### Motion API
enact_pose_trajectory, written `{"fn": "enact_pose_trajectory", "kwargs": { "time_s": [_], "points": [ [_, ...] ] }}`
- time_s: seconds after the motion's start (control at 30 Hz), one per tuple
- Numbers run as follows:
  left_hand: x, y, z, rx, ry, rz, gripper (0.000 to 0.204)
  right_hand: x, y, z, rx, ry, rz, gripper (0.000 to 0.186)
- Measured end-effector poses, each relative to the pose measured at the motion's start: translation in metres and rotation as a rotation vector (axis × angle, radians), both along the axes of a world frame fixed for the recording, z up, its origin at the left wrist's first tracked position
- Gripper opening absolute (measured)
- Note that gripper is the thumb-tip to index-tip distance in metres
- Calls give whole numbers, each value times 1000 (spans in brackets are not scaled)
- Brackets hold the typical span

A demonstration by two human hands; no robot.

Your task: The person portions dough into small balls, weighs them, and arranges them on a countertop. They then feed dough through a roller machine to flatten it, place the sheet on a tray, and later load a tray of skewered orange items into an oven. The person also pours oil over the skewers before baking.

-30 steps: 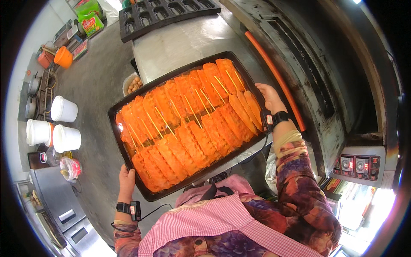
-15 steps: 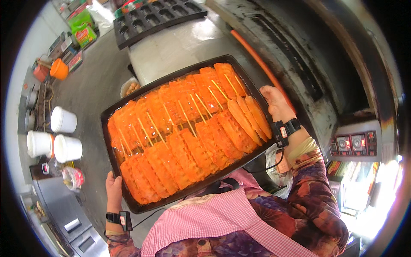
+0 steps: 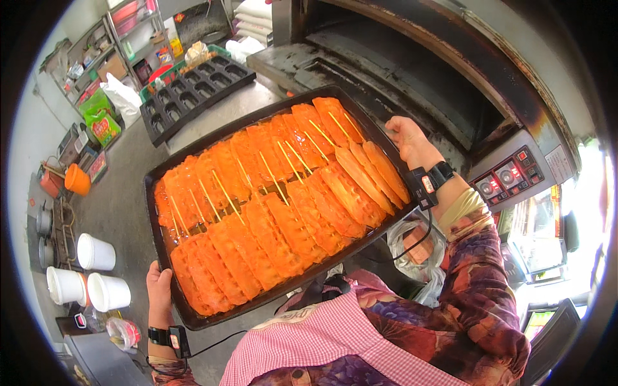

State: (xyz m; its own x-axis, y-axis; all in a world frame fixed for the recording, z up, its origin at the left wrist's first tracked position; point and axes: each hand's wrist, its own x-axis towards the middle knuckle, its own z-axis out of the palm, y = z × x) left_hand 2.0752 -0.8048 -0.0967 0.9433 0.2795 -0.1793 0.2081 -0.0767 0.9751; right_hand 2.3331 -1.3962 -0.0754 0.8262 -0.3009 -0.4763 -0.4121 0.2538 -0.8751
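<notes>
A large dark baking tray [image 3: 153, 212] is held tilted in front of my body. Two rows of flat orange-red, sauce-coated skewered pieces [image 3: 257, 251] overlap in it, with thin wooden sticks [image 3: 228, 196] showing along the middle and orange liquid between. My left hand [image 3: 159, 284] grips the tray's near left corner, thumb at the rim, the other fingers partly hidden. My right hand [image 3: 409, 138] is curled at the tray's right edge; its fingertips at the rim are partly hidden.
Beyond the tray, an oven [image 3: 412, 71] has an open dark mouth, with a lit control panel [image 3: 512, 175] at right. A black moulded pan [image 3: 196, 96] rests on the worktop. White buckets [image 3: 96, 252] and an orange container [image 3: 77, 180] stand left. A plastic bag [image 3: 421, 257] hangs below the tray's right side.
The view has swung toward the oven, bringing its mouth, control panel and the back shelves further into sight. The tray stays in both hands and sits slightly further left in view.
</notes>
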Motion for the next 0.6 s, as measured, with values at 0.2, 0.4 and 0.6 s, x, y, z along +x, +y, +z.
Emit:
{"fn": "enact_pose_trajectory", "kwargs": {
  "time_s": [0.2,0.4,0.6],
  "points": [
    [27,10,-24,-77,-63,-70,16,-28,9,12,-115,-199,-58,17],
    [41,8,-49,-130,-108,-65,17,-44,17,12,0,-217,-136,11],
    [43,9,-61,26,-99,-7,9,-36,18,5,-49,-214,-90,15]
  ]
}}
